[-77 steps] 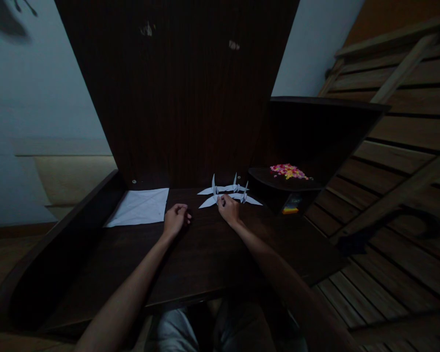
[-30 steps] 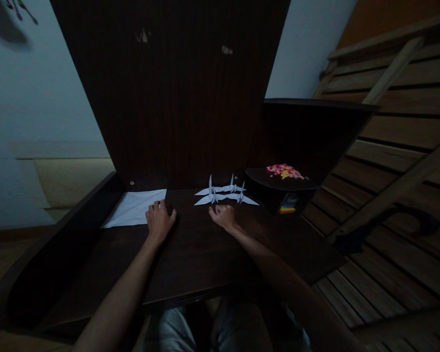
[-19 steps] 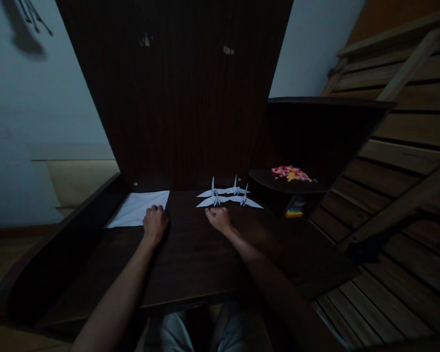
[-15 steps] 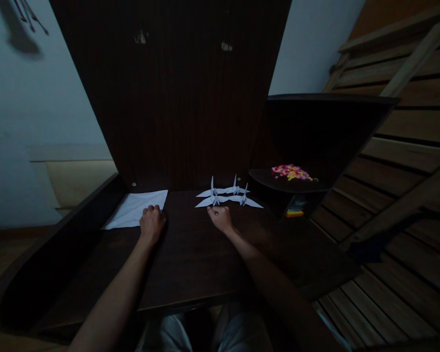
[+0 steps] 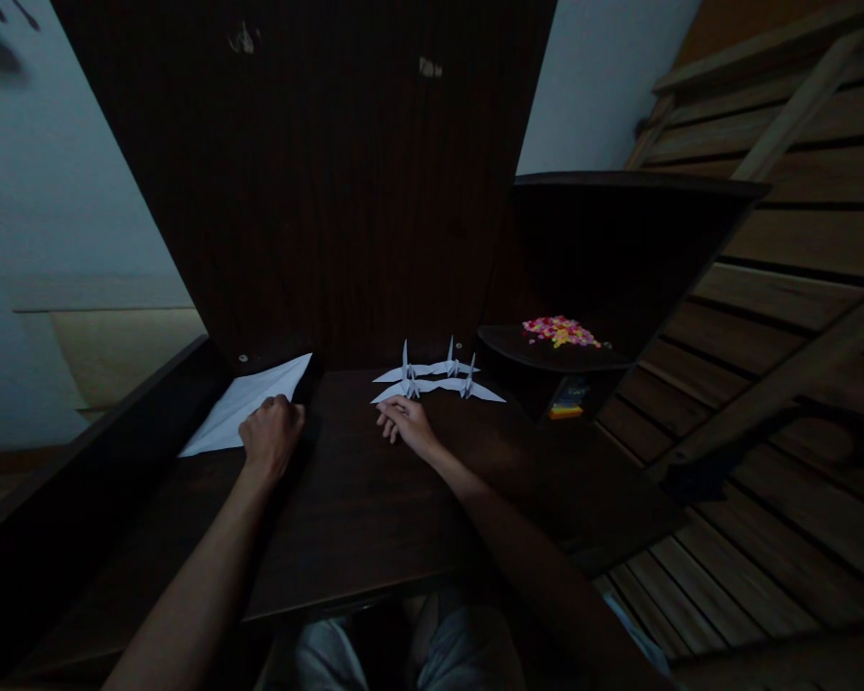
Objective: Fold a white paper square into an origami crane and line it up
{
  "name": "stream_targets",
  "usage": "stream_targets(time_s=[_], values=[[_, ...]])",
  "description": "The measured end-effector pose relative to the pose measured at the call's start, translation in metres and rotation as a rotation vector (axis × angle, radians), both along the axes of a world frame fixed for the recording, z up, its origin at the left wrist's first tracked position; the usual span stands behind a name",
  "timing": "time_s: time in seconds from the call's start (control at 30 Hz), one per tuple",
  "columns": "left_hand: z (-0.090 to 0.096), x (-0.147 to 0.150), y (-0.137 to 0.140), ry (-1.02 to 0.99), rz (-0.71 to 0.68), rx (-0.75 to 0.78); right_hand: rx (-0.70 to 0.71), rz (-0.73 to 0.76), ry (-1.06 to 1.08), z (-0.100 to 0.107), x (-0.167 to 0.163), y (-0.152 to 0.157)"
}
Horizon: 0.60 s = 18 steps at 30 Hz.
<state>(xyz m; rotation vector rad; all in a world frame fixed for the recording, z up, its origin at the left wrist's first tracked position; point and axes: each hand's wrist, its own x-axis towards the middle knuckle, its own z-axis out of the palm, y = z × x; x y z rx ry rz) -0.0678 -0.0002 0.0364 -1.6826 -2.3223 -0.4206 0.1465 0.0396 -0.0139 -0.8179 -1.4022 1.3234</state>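
Observation:
A creased white sheet of paper (image 5: 241,398) lies at the left of the dark desk, its far right corner pointing up and away. My left hand (image 5: 272,432) is closed over the sheet's near right edge, knuckles up; the fingertips are hidden. Several white folded paper cranes (image 5: 446,384) stand in two rows near the back panel, wings touching or overlapping. Just in front of the front row's left crane is my right hand (image 5: 407,422), fingers loosely apart and holding nothing I can see.
On the corner shelf (image 5: 504,344) at right lies a pile of small pink, red and yellow pieces (image 5: 562,331). Beneath it stands a small blue and yellow item (image 5: 567,398). A raised side board (image 5: 93,461) bounds the desk at left; wooden slats (image 5: 799,365) stand at right.
My right hand has loosened from a closed shape, its fingers now apart by the cranes. The sheet has turned under my left hand, which has shifted nearer. The camera view has swung slightly.

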Motion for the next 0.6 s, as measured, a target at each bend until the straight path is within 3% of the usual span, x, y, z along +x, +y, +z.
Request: stream_targets(time_s=[0.17, 0.27, 0.43, 0.6], values=[[-0.003, 0.029, -0.009, -0.031, -0.118, 0.094, -0.247, 0.189, 0.209, 0.002, -0.017, -0.006], [-0.013, 0.053, -0.016, -0.058, -0.279, 0.086, -0.339, 0.225, 0.241, -0.002, -0.027, -0.011], [-0.03, 0.079, -0.024, -0.114, -0.533, 0.053, -0.181, 0.176, 0.299, -0.004, -0.034, -0.018], [-0.038, 0.08, -0.024, -0.152, -0.647, 0.066, -0.166, 0.017, 0.29, -0.007, -0.033, -0.012]])
